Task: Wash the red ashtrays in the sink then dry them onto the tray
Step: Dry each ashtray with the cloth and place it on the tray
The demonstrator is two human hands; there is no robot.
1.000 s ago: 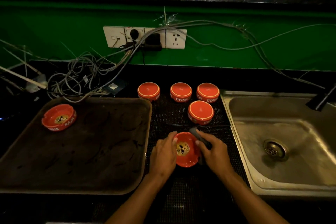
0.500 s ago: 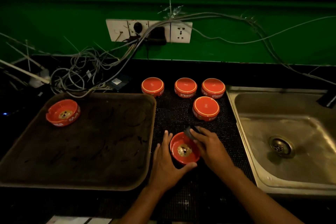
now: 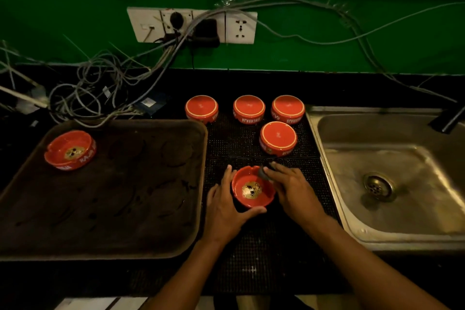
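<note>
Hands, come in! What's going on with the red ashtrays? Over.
Left hand cups upright ashtray on mat. Right hand pinches dark pad at its rim. Second ashtray on tray; nothing between.

Your black countertop (image 3: 327, 88), worn brown rectangular tray (image 3: 125, 196) at your left, black mesh mat (image 3: 239, 138) centre, tangled grey cables (image 3: 100, 93) behind, steel sink (image 3: 402, 133) inset right.

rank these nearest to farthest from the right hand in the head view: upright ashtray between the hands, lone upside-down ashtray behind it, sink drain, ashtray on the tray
From the right hand, which pinches a dark pad:
1. upright ashtray, right beside it on its left
2. upside-down ashtray, just behind
3. sink drain, off to the right
4. far-left ashtray, across the counter
</note>
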